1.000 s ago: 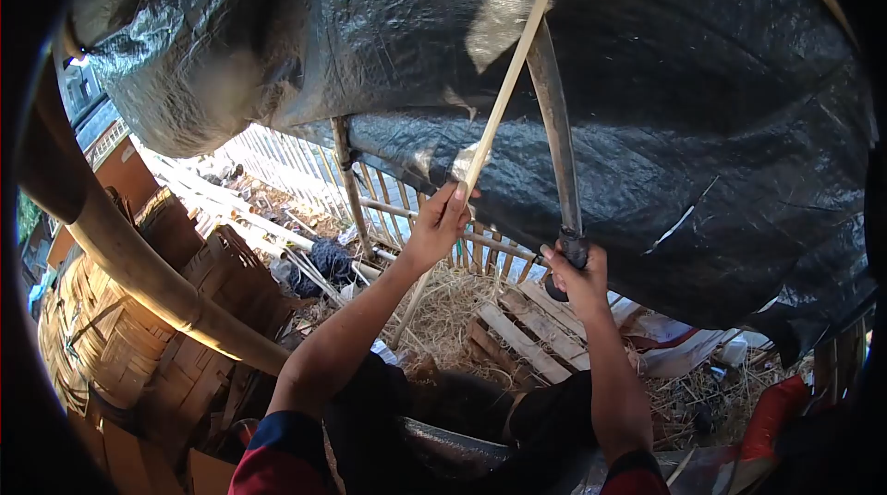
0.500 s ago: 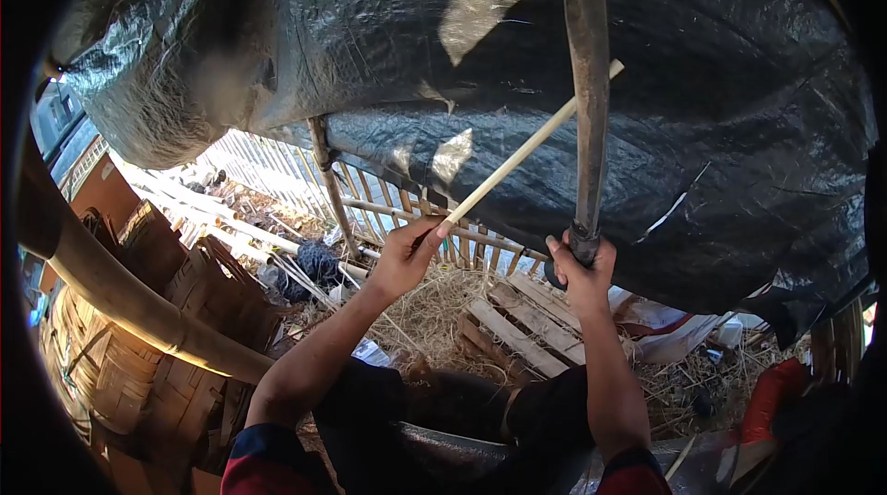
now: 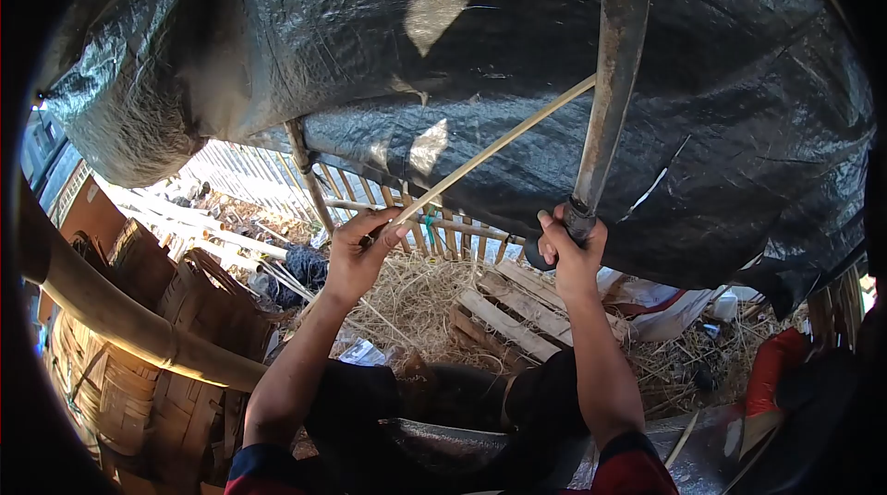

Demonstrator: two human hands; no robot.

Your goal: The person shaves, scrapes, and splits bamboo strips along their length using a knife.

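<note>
A thin pale strip of bamboo slants up to the right, its lower end pinched in my left hand. The fingers of my right hand are wrapped round the dark handle of a long machete. Its blade points upward, with the tip at the top edge of the view. The strip's far end meets the blade's left edge about midway up; whether they touch or only overlap in view, I cannot tell.
A black plastic sheet hangs across the front. Woven bamboo baskets and a thick bamboo pole are at left. Wooden slats lie on straw below, before a bamboo fence. Something red lies at right.
The strip has tipped from steep to a lower slant, its far end moving from left of the blade to its edge. The machete has risen in view and now leans right. My left hand has shifted left.
</note>
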